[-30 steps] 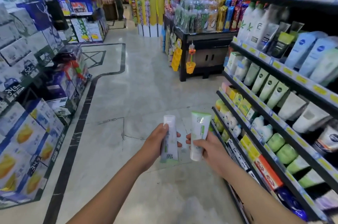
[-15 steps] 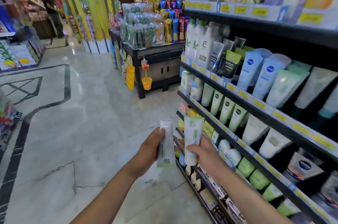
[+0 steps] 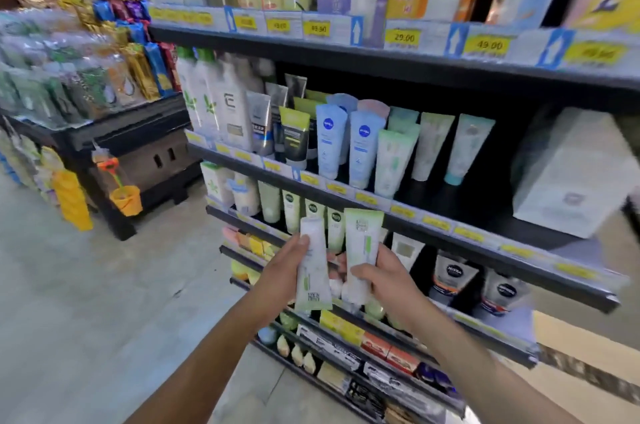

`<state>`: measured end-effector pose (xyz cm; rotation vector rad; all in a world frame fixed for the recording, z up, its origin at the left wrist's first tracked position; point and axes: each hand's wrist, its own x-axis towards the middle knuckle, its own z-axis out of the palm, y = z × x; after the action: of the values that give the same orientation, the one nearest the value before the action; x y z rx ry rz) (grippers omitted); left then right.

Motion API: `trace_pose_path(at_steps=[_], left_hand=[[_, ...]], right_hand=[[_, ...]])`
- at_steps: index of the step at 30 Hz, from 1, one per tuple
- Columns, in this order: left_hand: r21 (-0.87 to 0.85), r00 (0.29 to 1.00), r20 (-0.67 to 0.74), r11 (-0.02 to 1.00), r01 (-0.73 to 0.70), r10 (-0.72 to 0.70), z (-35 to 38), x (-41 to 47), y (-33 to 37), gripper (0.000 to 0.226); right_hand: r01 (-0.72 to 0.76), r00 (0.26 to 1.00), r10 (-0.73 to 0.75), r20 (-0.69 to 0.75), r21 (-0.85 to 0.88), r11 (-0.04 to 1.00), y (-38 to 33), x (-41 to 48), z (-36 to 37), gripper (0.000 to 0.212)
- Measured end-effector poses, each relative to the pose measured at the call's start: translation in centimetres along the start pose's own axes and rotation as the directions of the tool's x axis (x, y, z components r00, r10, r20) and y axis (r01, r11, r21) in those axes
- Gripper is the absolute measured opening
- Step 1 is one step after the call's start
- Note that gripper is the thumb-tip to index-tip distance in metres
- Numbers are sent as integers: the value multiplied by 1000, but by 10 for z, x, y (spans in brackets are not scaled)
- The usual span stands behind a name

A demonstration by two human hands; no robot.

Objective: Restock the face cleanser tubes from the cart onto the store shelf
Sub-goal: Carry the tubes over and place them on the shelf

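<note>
Approach step: my left grip [image 3: 282, 276] holds 1 white plastic tube [image 3: 311, 273]; right grip [image 3: 388, 281], 1 green-topped tube [image 3: 362, 247]. Next: shelve both on centre-frame black shelf [image 3: 435, 223].

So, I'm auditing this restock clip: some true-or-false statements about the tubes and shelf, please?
1. The left hand and right hand each hold one tube. True.
2. Both tubes point wide end up. False: only the right tube does; the left tube points wide end down.
3. The blue tubes stand higher than the hands. True.
4. The orange cup hangs right of the hands. False: it hangs to their left, on a dark stand.
</note>
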<state>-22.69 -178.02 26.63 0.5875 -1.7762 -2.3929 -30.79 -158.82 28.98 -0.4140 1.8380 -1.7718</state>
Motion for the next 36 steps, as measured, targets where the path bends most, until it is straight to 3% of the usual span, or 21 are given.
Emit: trace_pose_path(at_steps=[4, 10, 16, 19, 23, 27, 36], left_hand=[[32, 993, 118, 999, 17, -21, 16, 27, 2, 94], [69, 967, 254, 997, -33, 14, 37, 41, 15, 62], [57, 957, 291, 998, -33, 15, 39, 47, 17, 50], [51, 958, 287, 998, -33, 17, 36, 49, 18, 50], [31, 960, 279, 999, -36, 26, 34, 48, 21, 52], [-1, 960, 278, 1000, -30, 29, 30, 45, 23, 50], [6, 959, 282, 999, -35, 32, 27, 46, 22, 59]], right_hand=[[25, 994, -26, -108, -11, 1000, -10, -8, -19, 37], [146, 963, -146, -228, -20, 989, -56, -12, -53, 39], [273, 929, -278, -245, -56, 961, -119, 7, -92, 36], [267, 929, -276, -246, -69, 961, -134, 27, -108, 37], [223, 899, -306, -312, -276, 935, -135, 58, -128, 40], [158, 893, -294, -339, -375, 913, -128, 82, -135, 40], [112, 918, -264, -297, -443, 890, -105, 104, -140, 41]])
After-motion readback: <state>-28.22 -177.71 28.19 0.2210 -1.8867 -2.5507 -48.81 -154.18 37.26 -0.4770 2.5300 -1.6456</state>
